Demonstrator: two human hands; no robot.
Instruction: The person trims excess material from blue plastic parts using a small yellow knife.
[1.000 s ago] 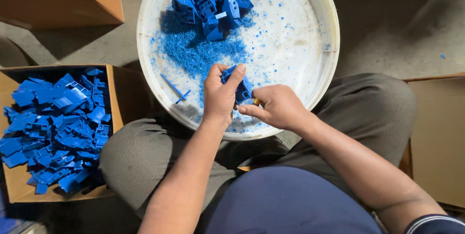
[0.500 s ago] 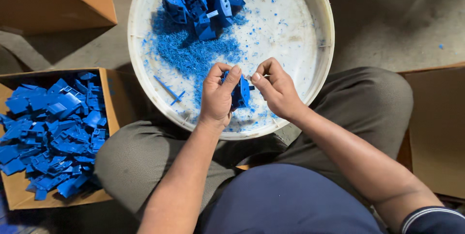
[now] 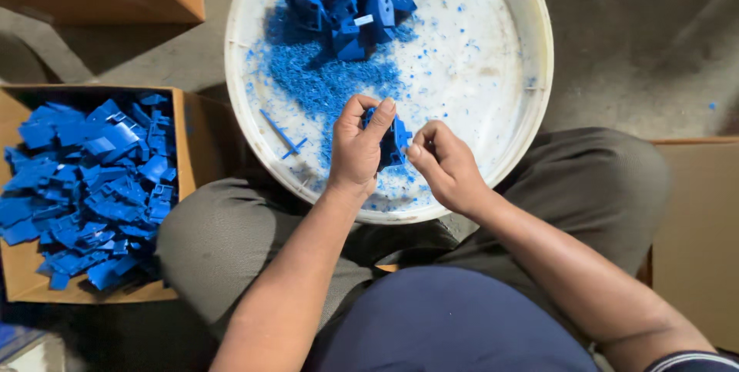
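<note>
I clamp my left hand (image 3: 356, 149) on the blue part (image 3: 392, 141); right hand (image 3: 446, 166) pinches its edge. It looks light, stiff, brittle-edged.

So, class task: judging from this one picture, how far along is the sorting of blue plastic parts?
Done: the cardboard box holds many blue parts. In hand: the left hand and right hand work one blue part. Left: a small pile in the white tub, among blue shavings.

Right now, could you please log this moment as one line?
left hand: holds blue plastic part | right hand: picks at part | under hands: white tub | person's left: box of blue parts
</note>
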